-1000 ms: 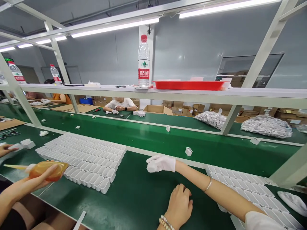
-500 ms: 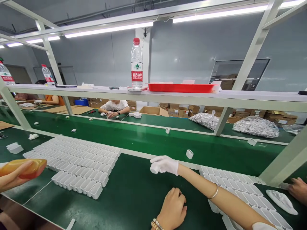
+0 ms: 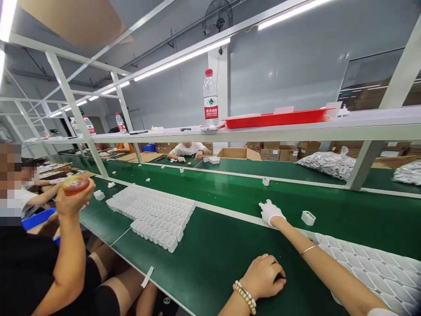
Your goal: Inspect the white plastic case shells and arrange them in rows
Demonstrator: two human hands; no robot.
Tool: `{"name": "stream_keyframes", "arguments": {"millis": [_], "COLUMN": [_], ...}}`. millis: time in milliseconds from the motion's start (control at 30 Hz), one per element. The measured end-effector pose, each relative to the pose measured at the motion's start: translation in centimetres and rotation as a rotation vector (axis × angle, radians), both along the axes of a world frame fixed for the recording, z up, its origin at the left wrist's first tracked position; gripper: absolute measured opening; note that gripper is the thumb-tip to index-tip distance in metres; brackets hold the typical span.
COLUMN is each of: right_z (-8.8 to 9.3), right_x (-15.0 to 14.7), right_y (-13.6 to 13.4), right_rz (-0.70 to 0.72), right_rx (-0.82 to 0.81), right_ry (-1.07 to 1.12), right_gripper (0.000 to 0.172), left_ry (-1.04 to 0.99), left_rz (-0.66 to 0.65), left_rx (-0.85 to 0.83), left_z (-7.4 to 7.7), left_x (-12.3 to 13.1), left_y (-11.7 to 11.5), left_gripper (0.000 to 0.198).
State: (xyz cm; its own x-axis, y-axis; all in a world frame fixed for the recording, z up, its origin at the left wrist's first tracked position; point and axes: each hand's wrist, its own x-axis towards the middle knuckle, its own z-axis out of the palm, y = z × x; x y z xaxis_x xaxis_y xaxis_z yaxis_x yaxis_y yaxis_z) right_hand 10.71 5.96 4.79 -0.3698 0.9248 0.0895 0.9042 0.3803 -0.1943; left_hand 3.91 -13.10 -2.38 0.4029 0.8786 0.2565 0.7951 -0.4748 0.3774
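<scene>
Resting on the dark green work surface [image 3: 210, 259], nearest to the camera, the bare left hand with a bead bracelet [image 3: 265, 277] has its fingers curled together in a loose fist; if something is inside, I cannot tell. Just to the right, the right forearm lies across the rows of open white plastic housings [image 3: 365, 265] and seems to touch them. Further out, the white-gloved right hand [image 3: 271, 212] lies at the edge of the green conveyor belt [image 3: 355, 210] with its fingers apart and flat, holding nothing. The single small white plastic housing [image 3: 308, 217] sits on the belt just beside this hand, to its right, not touched. I judge two risks: the forearm could push the rows out of line if it slides, and the smooth glove could slip on the small piece. At the left a big block of white housings [image 3: 154, 213] stands on the surface, and a co-worker's hand [image 3: 70, 199] holds up an amber squeeze bottle [image 3: 75, 184]. Far above, the white shelf [image 3: 296, 131] carries a clear water bottle with a red cap [image 3: 211, 102] and a flat red tray [image 3: 276, 118].
</scene>
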Motion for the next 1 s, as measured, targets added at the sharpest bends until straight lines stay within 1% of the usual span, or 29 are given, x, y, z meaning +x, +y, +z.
{"name": "stream_keyframes", "arguments": {"millis": [100,167,233,300,367,467,567,667,800,1000], "right_z": [-0.5,-1.0,-1.8,-3.0,-4.7,-7.3,-9.1,-9.7,-9.5,-9.5], "right_x": [-0.3,-0.2,0.4,1.5,3.1,5.2,6.2,6.0,5.8,6.3], "right_y": [-1.4,-2.9,-4.9,-7.4,-10.2,-14.3,-17.1,-17.9,-17.3,-17.2], "right_rz": [-0.041,-0.002,0.085,0.184,0.252,0.289,0.314,0.324,0.308,0.297], "right_rx": [0.064,0.107,0.139,0.158,0.174,0.204,0.227,0.241,0.253,0.272], "right_ry": [0.029,0.081,0.155,0.245,0.337,0.451,0.536,0.611,0.69,0.714], "right_gripper": [0.043,0.048,0.048,0.046,0.043,0.043,0.045,0.047,0.047,0.047], "left_ry": [0.019,0.031,0.042,0.055,0.064,0.066,0.056,0.047,0.047,0.058], "left_rz": [0.018,0.038,0.061,0.087,0.115,0.135,0.127,0.131,0.153,0.148], "left_rx": [-0.002,-0.015,-0.036,-0.062,-0.089,-0.118,-0.136,-0.151,-0.168,-0.167], "left_z": [0.1,0.1,-0.1,-0.3,-0.5,-0.6,-0.4,0.0,0.5,0.8], "left_x": [-0.2,-0.3,-0.6,-0.8,-1.0,-1.3,-1.3,-1.3,-1.4,-1.4], "left_y": [-0.1,-0.2,-0.4,-0.5,-0.5,-0.4,-0.3,-0.4,-0.4,-0.3], "left_gripper": [0.009,0.012,0.017,0.021,0.024,0.027,0.028,0.028,0.027,0.029]}}
